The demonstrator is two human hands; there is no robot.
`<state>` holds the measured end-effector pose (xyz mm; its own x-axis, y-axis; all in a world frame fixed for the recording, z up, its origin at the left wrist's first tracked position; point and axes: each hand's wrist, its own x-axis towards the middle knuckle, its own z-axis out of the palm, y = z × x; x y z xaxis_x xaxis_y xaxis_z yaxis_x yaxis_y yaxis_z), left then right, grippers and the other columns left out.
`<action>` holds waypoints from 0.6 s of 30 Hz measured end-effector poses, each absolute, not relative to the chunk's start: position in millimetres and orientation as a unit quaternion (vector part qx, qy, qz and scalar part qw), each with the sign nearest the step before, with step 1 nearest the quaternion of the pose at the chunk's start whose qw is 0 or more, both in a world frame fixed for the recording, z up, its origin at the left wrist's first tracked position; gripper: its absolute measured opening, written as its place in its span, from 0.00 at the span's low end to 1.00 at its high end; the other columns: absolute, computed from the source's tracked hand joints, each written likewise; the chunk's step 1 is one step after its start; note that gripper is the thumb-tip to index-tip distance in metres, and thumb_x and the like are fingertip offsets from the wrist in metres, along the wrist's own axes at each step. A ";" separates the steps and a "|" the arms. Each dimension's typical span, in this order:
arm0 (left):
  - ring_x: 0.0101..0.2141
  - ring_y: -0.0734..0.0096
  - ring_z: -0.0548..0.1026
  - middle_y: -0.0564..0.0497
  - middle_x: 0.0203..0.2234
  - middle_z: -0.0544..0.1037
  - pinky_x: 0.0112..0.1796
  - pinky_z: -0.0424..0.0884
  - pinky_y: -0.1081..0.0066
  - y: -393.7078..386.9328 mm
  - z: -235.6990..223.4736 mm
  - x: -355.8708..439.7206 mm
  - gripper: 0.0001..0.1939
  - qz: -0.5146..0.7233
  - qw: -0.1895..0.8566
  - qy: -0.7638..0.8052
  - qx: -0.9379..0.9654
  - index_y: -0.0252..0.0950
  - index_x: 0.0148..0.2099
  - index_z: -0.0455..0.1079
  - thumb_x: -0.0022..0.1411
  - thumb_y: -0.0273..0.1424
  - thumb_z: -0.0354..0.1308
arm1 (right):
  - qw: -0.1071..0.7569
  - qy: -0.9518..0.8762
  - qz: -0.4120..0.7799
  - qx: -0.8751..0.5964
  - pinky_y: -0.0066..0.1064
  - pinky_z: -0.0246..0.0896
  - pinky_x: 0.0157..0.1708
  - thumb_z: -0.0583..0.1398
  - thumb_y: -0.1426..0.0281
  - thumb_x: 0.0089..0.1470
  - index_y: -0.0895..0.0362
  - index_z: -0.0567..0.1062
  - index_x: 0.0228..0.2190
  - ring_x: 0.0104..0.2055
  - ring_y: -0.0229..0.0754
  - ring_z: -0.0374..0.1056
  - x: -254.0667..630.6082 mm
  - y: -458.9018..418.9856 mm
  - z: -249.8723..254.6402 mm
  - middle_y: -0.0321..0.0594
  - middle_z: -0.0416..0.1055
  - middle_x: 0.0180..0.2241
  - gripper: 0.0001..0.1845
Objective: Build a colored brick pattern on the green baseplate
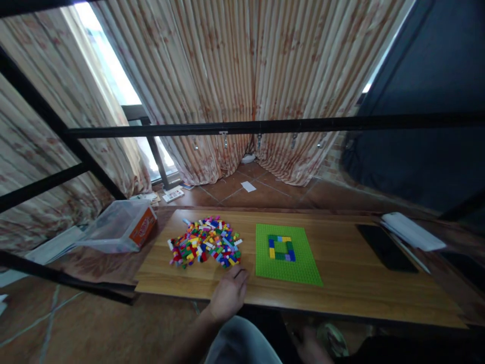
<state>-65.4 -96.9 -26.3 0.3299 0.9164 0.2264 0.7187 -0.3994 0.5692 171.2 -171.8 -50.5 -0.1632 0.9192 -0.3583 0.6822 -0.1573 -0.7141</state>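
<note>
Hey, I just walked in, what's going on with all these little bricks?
Someone is sitting at a low wooden table with toy bricks. Their left hand is at the near edge of a loose, many-coloured pile of bricks; whether it holds one is too small to tell. To the right, a square ring of bricks sits on a green baseplate, its middle open. The right hand is low, below the table edge, and dim.
</note>
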 end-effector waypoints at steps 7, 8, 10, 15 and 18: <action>0.41 0.69 0.73 0.47 0.40 0.72 0.45 0.72 0.68 -97.7 -25.9 -65.3 0.12 0.302 0.218 0.500 0.781 0.35 0.44 0.70 0.65 0.24 0.46 | 0.169 -0.679 0.408 -0.587 0.31 0.63 0.31 0.50 0.56 0.57 0.49 0.76 0.28 0.29 0.45 0.71 136.9 -155.2 -38.8 0.38 0.75 0.25 0.19; 0.41 0.69 0.73 0.47 0.40 0.73 0.45 0.72 0.68 -98.2 -26.9 -65.2 0.12 0.318 0.224 0.496 0.776 0.36 0.44 0.70 0.64 0.24 0.46 | 0.168 -0.687 0.404 -0.581 0.30 0.62 0.30 0.48 0.56 0.58 0.50 0.75 0.28 0.28 0.44 0.71 128.3 -153.7 -30.8 0.38 0.74 0.24 0.20; 0.41 0.70 0.73 0.47 0.40 0.73 0.44 0.72 0.69 -101.0 -28.8 -67.2 0.12 0.360 0.235 0.493 0.756 0.36 0.44 0.70 0.64 0.23 0.47 | 0.174 -0.706 0.397 -0.560 0.29 0.61 0.30 0.46 0.56 0.60 0.52 0.75 0.29 0.27 0.42 0.70 110.6 -148.7 -15.6 0.38 0.73 0.23 0.22; 0.43 0.67 0.74 0.46 0.41 0.75 0.45 0.73 0.68 -118.8 -28.3 -105.1 0.11 0.476 0.172 0.548 0.666 0.38 0.44 0.71 0.64 0.25 0.48 | 0.212 -0.727 0.398 -0.519 0.27 0.63 0.33 0.49 0.57 0.61 0.52 0.76 0.34 0.31 0.40 0.72 77.9 -136.7 -1.0 0.37 0.75 0.28 0.19; 0.46 0.63 0.73 0.45 0.42 0.74 0.47 0.72 0.62 -125.8 -25.9 -152.7 0.11 0.492 0.073 0.638 0.588 0.37 0.46 0.71 0.64 0.29 0.50 | 0.237 -0.730 0.391 -0.509 0.26 0.65 0.36 0.51 0.58 0.60 0.52 0.76 0.37 0.34 0.40 0.73 70.3 -131.3 -7.6 0.38 0.77 0.33 0.17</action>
